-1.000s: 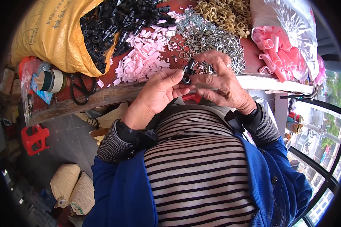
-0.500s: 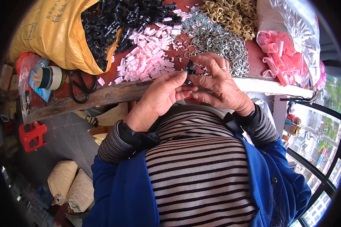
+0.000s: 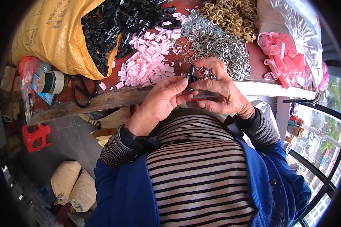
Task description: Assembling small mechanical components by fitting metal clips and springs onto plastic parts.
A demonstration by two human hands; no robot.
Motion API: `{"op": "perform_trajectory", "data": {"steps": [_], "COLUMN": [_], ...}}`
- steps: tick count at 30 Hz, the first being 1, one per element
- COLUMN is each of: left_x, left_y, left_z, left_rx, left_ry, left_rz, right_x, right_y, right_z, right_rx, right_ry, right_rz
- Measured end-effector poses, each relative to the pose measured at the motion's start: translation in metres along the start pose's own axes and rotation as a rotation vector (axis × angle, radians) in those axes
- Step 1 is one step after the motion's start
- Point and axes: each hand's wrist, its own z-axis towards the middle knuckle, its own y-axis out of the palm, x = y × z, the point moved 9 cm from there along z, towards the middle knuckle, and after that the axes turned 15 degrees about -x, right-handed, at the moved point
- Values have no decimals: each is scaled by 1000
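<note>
"How many in hand?"

"One black cylindrical plastic part, near the red table's wooden edge; my left hand pinches it, my right hand curls beside it, whether gripping I can't tell."

"The room?"

"One red plastic stool, two beige sacks, grey tiled floor."

Smooth & glossy: a held blk fitting of hard-looking plast., like the blk parts by a yellow sack of woven plast. w/ satiny, creased face. Pink chips look matt, smooth plast.; silver hooks, bright, polished-looking metal; gold pieces, duller brass-toned metal. Pink tubes are soft-looking plast. w/ lt. sheen; the clear bag, thin, crinkly & v. shiny. Bench top: worn red finish; front edge, rough bare wood. Red stool: shiny plast. Striped top: matt knit; blue cardigan, ribbed cloth.
</note>
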Motion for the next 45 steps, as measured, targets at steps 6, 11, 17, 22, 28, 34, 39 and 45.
{"op": "perform_trajectory", "data": {"steps": [6,11,17,22,28,34,39,45], "left_x": [2,21,33,37,37,35,32,24], "left_y": [-3,-14,-30,-32,-36,-30,-27,-18], "left_z": [-2,-19,-43,-51,-55,-49,-41,-27], "left_rx": [1,51,101,51,39,49,71,49], "left_ry": [15,105,187,227,228,195,182,138], "left_rz": [40,57,17,-19,5,-1,13,91], "right_x": [4,31,40,71,73,82,79,94], "right_y": [-5,-4,17,36,22,-20,-33,-33], "right_z": [-4,12,68,92,86,56,7,-11], "right_rx": [33,84,-39,-106,-80,-85,-92,-43], "right_ry": [20,138,155,309,382,518,549,529], "right_rz": [7,85,-272,-466,-539,-648,-639,-572]}}
